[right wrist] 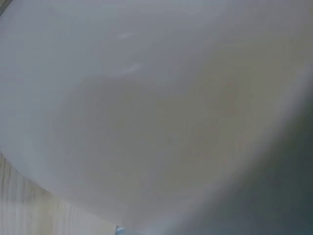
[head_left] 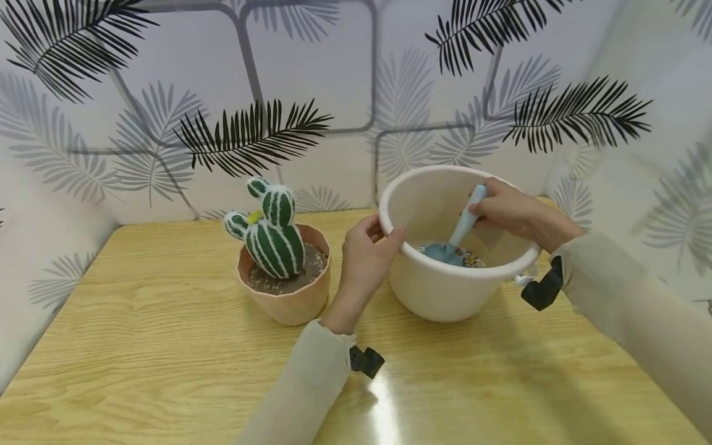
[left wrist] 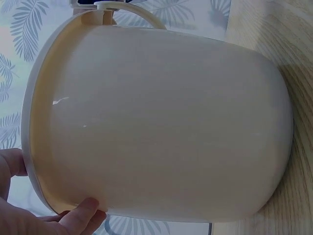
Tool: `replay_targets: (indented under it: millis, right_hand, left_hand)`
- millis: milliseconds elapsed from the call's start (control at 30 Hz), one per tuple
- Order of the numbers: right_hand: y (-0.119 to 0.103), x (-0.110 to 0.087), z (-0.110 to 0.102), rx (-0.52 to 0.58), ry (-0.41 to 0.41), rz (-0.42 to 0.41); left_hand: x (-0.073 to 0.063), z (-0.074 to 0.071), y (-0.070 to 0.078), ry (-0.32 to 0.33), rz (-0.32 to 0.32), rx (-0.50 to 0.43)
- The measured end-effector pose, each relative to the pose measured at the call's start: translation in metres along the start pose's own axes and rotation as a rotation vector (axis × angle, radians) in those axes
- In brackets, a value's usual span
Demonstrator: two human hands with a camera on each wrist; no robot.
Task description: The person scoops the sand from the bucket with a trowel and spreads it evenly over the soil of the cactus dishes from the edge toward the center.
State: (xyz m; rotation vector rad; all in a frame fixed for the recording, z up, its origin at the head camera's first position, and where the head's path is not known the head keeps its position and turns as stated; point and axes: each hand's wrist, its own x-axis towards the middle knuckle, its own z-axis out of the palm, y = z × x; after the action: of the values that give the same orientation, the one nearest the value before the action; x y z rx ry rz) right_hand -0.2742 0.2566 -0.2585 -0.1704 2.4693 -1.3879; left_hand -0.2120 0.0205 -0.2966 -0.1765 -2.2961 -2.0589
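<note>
Nearest: wood-grain desk [head_left: 139, 371], glare patch front of centre. Two pale sleeves reach in from the near side, left sleeve [head_left: 303, 380] and right sleeve [head_left: 623, 296], each with a black wrist camera at the cuff, left unit [head_left: 366, 361] and right unit [head_left: 544, 287]. Next row back: cream bucket [head_left: 439, 293] upright on the desk, right of centre, and peach faceted pot [head_left: 295, 309] left of it, apart. Left hand [head_left: 364, 256] sits between the two, pinching the bucket rim on its left side: thumb over the rim, fingers against the outer wall. Bucket handle [left wrist: 110, 6] is on the right side. Inside the bucket: multicoloured pebbles [head_left: 473, 260] at the bottom. Light-blue scoop [head_left: 466, 219] stands tilted in there, head down at the pebbles, grip up and to the right. Right hand [head_left: 508, 210] comes over the right rim, fingers wrapped on the scoop grip; right wrist view is mostly blurred bucket wall. Pot holds a fuzzy green-and-white toy cactus [head_left: 277, 250], leaning left, small yellow bit near its top, brown fill around the base. Far: pale backdrop [head_left: 317, 68] with black and grey fern prints.
</note>
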Motion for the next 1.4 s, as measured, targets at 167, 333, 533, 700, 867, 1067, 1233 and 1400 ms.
replay_targets:
  millis: [167,333,533,700,867,1067,1233,1400]
  right_hand:
    - [0.004,0.001,0.002,0.117,-0.102,0.041]
    - [0.003,0.0,0.005,0.196,-0.139,0.062]
    - [0.002,-0.001,0.003,0.243,-0.148,0.058]
    - [0.001,-0.001,0.002,0.287,-0.135,0.075]
    - [-0.001,0.0,-0.001,0.351,-0.096,0.074]
    - [-0.002,0.001,-0.003,0.44,-0.052,0.085]
    - [-0.005,-0.001,-0.005,0.494,-0.02,0.102]
    - [-0.007,-0.002,-0.005,0.534,0.013,0.116]
  left_hand:
    - [0.0,0.002,-0.003,0.01,0.011,-0.004]
    - [0.001,0.003,-0.003,0.022,0.007,0.004]
    - [0.002,0.002,-0.005,0.021,0.002,0.0]
    - [0.002,0.002,-0.005,0.019,0.005,0.002]
    - [0.002,0.001,-0.005,0.014,0.024,0.002]
    - [0.002,0.0,-0.005,0.011,0.024,0.006]
    - [0.001,0.001,-0.003,0.014,0.023,0.001]
    - [0.001,0.002,-0.003,0.016,0.022,0.0]
